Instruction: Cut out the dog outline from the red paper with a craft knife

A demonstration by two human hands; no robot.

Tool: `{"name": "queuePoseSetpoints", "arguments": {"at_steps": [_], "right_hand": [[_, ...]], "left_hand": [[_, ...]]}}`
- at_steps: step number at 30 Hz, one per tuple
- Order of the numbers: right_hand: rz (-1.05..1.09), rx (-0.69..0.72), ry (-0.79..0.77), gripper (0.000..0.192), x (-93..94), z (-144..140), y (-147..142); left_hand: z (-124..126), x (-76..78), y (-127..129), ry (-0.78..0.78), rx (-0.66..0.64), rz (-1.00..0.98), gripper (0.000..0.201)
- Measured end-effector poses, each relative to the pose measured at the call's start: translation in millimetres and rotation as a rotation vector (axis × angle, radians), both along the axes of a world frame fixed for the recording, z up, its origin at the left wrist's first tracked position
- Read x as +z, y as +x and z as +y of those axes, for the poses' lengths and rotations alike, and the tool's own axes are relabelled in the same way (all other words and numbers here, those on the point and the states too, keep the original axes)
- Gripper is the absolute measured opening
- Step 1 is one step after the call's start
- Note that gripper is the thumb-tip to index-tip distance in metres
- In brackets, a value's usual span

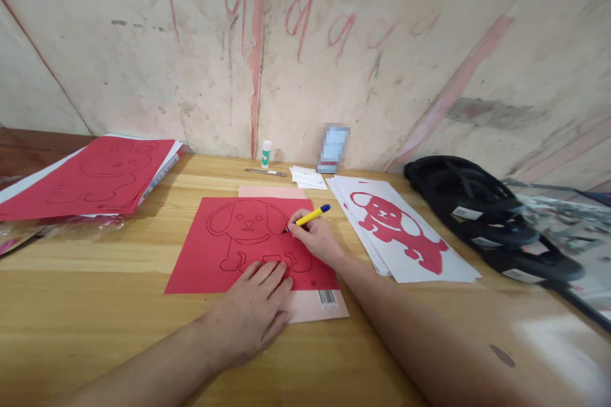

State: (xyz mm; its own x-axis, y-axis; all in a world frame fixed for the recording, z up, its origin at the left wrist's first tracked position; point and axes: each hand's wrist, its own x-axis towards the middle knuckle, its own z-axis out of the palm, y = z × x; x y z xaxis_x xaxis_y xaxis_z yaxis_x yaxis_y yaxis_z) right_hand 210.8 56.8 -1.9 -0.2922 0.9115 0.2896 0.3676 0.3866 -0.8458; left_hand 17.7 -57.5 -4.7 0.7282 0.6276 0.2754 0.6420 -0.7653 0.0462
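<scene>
Nearest the lens, the left hand (255,308) lies flat and released, palm down on the lower edge of the red sheet (200,261), its fingers spread over the drawn dog's feet; it grips nothing and only presses. That sheet lies at the middle of the wooden table (95,305), on a pink pad (315,308) that shows above and below it; it looks light, thin and limp, likely to slide or buckle if left unpinned (a flat palm near the line being worked seems the safest hold, never a pinch at a corner). Far left, well apart, a stack of red sheets (90,178) bears a rabbit outline; nothing lies between it and the work. Behind the sheet, near the wall, stand a glue stick (266,154) and a thin metal tool (266,172), then some folded white slips (308,178). Further right, the right hand (317,238) is closed around a yellow pen (310,216) with a blue cap end, its tip on the dog's ear outline. Just beside that wrist lies a pile of white sheets (429,267) topped by a red cut-out dog (398,229), close enough that the forearm could nudge it; a heap of black straps (482,216) sits beyond.
</scene>
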Motion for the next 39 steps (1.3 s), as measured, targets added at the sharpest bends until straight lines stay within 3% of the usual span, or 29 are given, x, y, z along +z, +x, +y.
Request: {"name": "queuePoseSetpoints", "arguments": {"at_steps": [39], "right_hand": [[-0.018,0.056,-0.028,0.008,3.0,-3.0,-0.7]], "left_hand": [[1.0,-3.2,0.4,0.039,-0.002,0.018,0.043]]}}
